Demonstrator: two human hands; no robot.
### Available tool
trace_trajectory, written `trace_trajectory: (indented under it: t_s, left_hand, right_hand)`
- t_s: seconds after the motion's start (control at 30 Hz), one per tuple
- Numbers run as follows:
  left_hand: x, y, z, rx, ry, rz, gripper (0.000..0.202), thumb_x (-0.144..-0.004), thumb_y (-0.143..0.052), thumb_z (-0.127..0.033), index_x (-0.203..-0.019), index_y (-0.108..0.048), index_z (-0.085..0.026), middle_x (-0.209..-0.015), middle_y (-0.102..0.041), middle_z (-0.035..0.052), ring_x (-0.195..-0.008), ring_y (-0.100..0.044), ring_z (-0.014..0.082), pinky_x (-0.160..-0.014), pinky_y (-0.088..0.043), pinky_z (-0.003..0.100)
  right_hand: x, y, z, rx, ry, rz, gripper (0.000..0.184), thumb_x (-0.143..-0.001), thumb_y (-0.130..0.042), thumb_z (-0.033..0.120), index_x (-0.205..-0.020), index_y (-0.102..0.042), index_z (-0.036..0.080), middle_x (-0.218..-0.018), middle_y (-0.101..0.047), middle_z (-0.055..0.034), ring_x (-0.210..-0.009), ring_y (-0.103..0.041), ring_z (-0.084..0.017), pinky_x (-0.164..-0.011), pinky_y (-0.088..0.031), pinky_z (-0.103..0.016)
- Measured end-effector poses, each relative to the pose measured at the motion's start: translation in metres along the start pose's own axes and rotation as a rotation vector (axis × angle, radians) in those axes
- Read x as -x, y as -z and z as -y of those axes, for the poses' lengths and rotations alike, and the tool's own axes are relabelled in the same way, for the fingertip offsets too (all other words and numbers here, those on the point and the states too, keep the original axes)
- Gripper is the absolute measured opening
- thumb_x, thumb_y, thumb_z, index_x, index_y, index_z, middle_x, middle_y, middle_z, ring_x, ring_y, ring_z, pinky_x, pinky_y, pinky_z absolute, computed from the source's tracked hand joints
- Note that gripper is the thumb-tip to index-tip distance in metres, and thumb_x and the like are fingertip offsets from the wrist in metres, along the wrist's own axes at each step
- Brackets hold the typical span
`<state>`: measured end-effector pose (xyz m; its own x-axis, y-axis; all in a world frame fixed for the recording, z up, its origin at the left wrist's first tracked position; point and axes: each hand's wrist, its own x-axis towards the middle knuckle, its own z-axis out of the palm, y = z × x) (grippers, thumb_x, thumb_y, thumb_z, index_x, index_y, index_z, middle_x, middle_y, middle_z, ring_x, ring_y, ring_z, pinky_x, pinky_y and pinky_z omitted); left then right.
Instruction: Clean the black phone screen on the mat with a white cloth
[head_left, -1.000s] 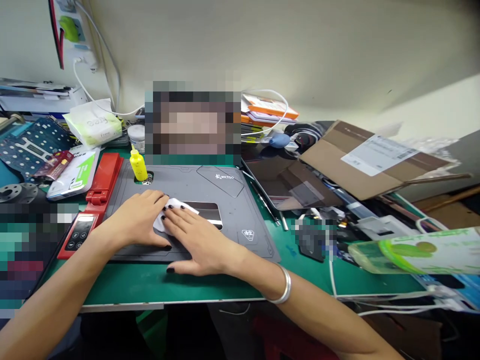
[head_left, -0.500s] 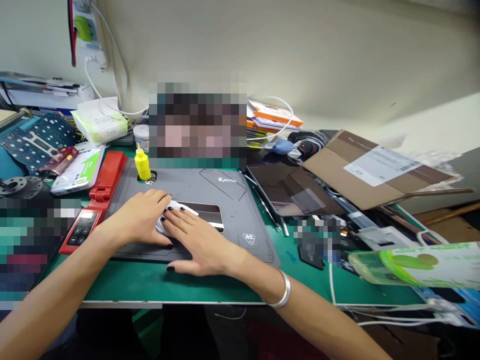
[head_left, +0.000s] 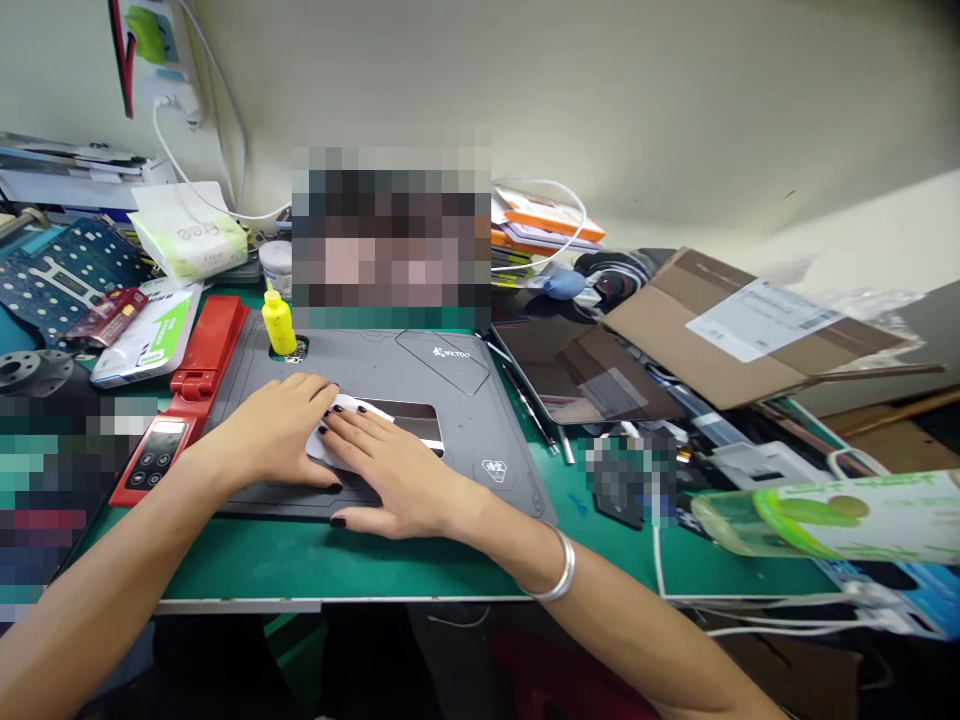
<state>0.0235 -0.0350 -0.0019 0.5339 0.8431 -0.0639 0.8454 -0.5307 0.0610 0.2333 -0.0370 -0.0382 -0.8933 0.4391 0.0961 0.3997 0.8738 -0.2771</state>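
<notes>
My left hand (head_left: 281,430) bends around the left end of a glossy, rounded-corner slab that looks like a phone (head_left: 421,422), with the thumb on its near side and the fingers on its far side. My right hand (head_left: 405,475) lies flat over it, fingers stretched out on a thin white wipe (head_left: 380,409). The wipe is spread between that hand and the glossy surface, and my hands hide most of both. Beneath lies a grey work mat (head_left: 480,430). A yellow dropper bottle (head_left: 280,327) stands in a cut-out of the mat, just beyond my left hand.
Along the mat's left side runs a red folding device with buttons (head_left: 196,370). At right are a dark glossy panel (head_left: 577,370), thin tools (head_left: 529,405), an open cardboard box (head_left: 675,310) and a green-white bottle (head_left: 840,515). A tissue pack (head_left: 191,240) stands back left. One blurred person is opposite.
The whole view has shifted slightly. Both hands keep nearly the same place on the wipe and phone, with the right hand's fingers still flat.
</notes>
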Motion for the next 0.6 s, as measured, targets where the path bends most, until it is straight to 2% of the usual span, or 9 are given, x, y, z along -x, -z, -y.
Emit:
trace_trajectory:
  t_s: [0.13, 0.27, 0.37, 0.6]
  left_hand:
    - [-0.0008, 0.0009, -0.0002, 0.001, 0.005, 0.015, 0.085, -0.067, -0.076, -0.054, -0.134, -0.048, -0.01, -0.134, -0.056, 0.0203, -0.122, -0.054, 0.0381, -0.095, -0.049, 0.047]
    - [-0.0011, 0.0026, -0.0015, 0.022, 0.021, 0.02, 0.079, -0.067, -0.077, -0.051, -0.131, -0.051, -0.011, -0.132, -0.057, 0.0194, -0.121, -0.055, 0.0376, -0.096, -0.049, 0.046]
    - [-0.0014, 0.0018, -0.0014, 0.028, 0.026, 0.013, 0.078, -0.067, -0.077, -0.051, -0.129, -0.052, -0.011, -0.132, -0.057, 0.0194, -0.122, -0.054, 0.0373, -0.096, -0.049, 0.046]
    - [-0.0023, -0.0026, 0.0013, 0.013, 0.0, -0.018, 0.079, -0.068, -0.074, -0.056, -0.129, -0.052, -0.011, -0.132, -0.057, 0.0198, -0.121, -0.054, 0.0371, -0.096, -0.049, 0.046]
  right_hand:
    - [-0.0021, 0.0035, -0.0061, 0.044, -0.07, -0.028, 0.084, -0.089, -0.059, 0.061, -0.147, -0.04, 0.003, -0.158, -0.033, -0.0231, -0.149, -0.026, -0.034, -0.123, -0.02, -0.052]
    - [-0.0042, 0.0037, -0.0009, 0.034, -0.029, -0.031, 0.09, -0.084, -0.063, 0.063, -0.146, -0.04, 0.002, -0.157, -0.034, -0.0233, -0.148, -0.027, -0.034, -0.123, -0.02, -0.051]
    - [-0.0056, 0.003, 0.0014, 0.021, 0.012, -0.027, 0.088, -0.086, -0.061, 0.062, -0.148, -0.038, 0.003, -0.159, -0.032, -0.0209, -0.15, -0.024, -0.032, -0.124, -0.017, -0.049]
    - [-0.0083, 0.0042, -0.0072, 0.029, -0.08, -0.039, 0.087, -0.087, -0.062, 0.06, -0.149, -0.037, 0.005, -0.16, -0.032, -0.0192, -0.149, -0.026, -0.032, -0.123, -0.02, -0.05]
